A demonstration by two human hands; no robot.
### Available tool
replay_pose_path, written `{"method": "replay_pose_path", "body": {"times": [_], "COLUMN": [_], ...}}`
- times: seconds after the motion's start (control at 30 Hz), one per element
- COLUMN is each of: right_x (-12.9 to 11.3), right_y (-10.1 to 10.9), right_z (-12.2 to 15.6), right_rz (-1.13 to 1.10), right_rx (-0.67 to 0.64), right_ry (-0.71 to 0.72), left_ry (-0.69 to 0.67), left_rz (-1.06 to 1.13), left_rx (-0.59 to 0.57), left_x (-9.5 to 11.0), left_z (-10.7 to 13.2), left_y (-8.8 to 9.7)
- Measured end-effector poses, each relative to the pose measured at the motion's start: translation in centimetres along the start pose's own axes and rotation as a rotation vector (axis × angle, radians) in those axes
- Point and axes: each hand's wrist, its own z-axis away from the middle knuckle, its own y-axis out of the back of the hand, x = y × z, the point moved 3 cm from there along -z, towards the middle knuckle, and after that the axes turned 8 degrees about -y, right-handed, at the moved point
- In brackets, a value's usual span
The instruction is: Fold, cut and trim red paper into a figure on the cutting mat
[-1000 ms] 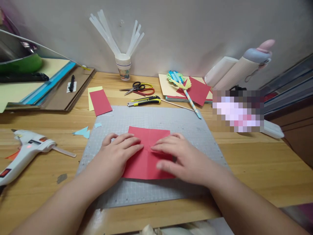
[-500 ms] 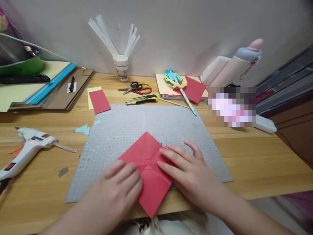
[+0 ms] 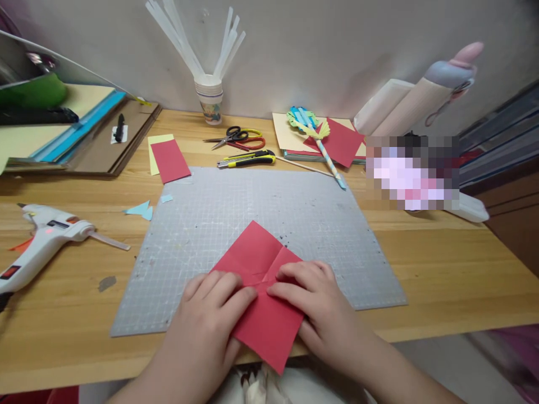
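Observation:
A creased sheet of red paper (image 3: 269,320) lies corner-on over the front of the grey cutting mat (image 3: 227,207), its near corner reaching past the table edge. My left hand (image 3: 214,314) grips the paper's left side, with curled fingers on top and the thumb partly hidden at the edge. On the opposite side, my right hand (image 3: 318,303) holds the paper the same way, its thumb tucked below. Fold lines cross near the middle of the sheet, between my fingertips.
A glue gun (image 3: 50,235) lies left. Behind the mat are scissors (image 3: 236,136), a utility knife (image 3: 247,160), red and yellow paper pieces (image 3: 170,161) and a paper cup (image 3: 209,106) of glue sticks. A paper-wrapped stick (image 3: 330,161) touches the mat's back right.
My left hand has opened out from a curled pose and laid its fingers further over the paper. My right fingers have drawn in and bent. The view has tipped slightly downward.

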Motion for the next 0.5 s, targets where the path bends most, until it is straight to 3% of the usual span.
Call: {"method": "replay_pose_path", "body": {"times": [0.2,0.37,0.43,0.5], "right_x": [-0.4,-0.5,-0.6,-0.9], "right_y": [-0.1,-0.4,-0.2,0.5], "right_z": [-0.8,-1.9,-1.8,-1.0], "right_rz": [-0.097,-0.039,0.015,0.094], "right_rx": [-0.001,0.009,0.09,0.294], "right_ry": [-0.153,-0.203,-0.196,-0.15], "left_ry": [0.14,0.233,0.266,0.271], "left_rz": [0.06,0.029,-0.017,-0.053], "left_rx": [-0.067,-0.129,-0.164,-0.184], "left_x": [-0.2,-0.6,-0.7,-0.6], "left_z": [-1.7,-3.3,-3.8,-4.1], "left_y": [0.5,1.1,1.2,1.3]}}
